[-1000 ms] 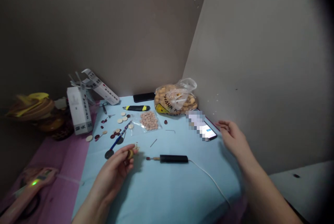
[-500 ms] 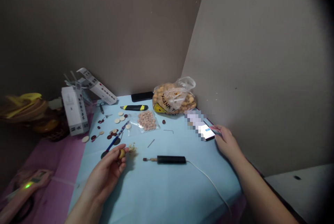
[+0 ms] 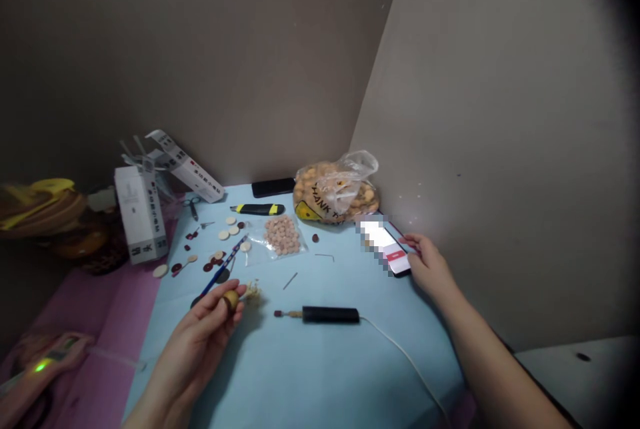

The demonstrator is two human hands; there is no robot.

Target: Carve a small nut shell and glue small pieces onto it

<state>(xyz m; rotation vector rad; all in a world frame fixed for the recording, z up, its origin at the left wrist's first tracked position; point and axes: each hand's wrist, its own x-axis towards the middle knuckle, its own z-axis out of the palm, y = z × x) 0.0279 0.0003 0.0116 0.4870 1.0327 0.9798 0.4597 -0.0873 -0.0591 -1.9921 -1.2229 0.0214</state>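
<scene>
My left hand (image 3: 205, 335) pinches a small tan bead (image 3: 231, 299) between thumb and fingertips, above the light blue table (image 3: 310, 375). My right hand (image 3: 429, 267) rests at the right edge of a phone (image 3: 387, 247) with a lit screen, its fingertips on the phone's side. Between the two hands lies a black rotary tool (image 3: 327, 314) with a white cord (image 3: 405, 355) trailing to the lower right. A small pile of pale shavings (image 3: 253, 291) lies just past the bead.
A clear bag of pink beads (image 3: 281, 235), a plastic bag of tan nuts (image 3: 336, 194), a yellow-black utility knife (image 3: 253, 209), a second dark phone (image 3: 273, 186), a blue pencil (image 3: 223, 267), scattered discs and white boxes (image 3: 140, 212) crowd the table's back. Walls close in behind and right.
My right hand moved left onto the phone's edge, and the phone screen grew brighter. My left hand kept the bead and barely shifted.
</scene>
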